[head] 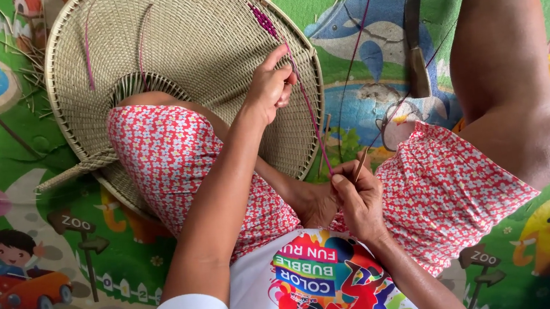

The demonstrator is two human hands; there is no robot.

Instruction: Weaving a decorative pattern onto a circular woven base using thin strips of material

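Nearest, the right hand [357, 197] sits just above the lap, thumb and forefinger pinched together on the lower end of a thin purple strip [307, 102]; a short pale splint sticks up from the same pinch. The other fingers are curled in. The strip runs up from there across the edge of the tray [206, 38] to the left hand [270, 82], which rests on the weave, fingers bunched and pinching the strip near its upper end. Past those fingers the purple is already woven into the tray's surface.

The tray is a big round woven one, pale straw colour, lying across the left thigh, which is covered by red flowered shorts [172, 159]. Two more purple strands stand in its far side.

To the right, beside the bare right knee [529, 139], a curved knife [415, 35] lies on the green play mat [0, 165]. Loose straw scraps lie on the mat at the far left.
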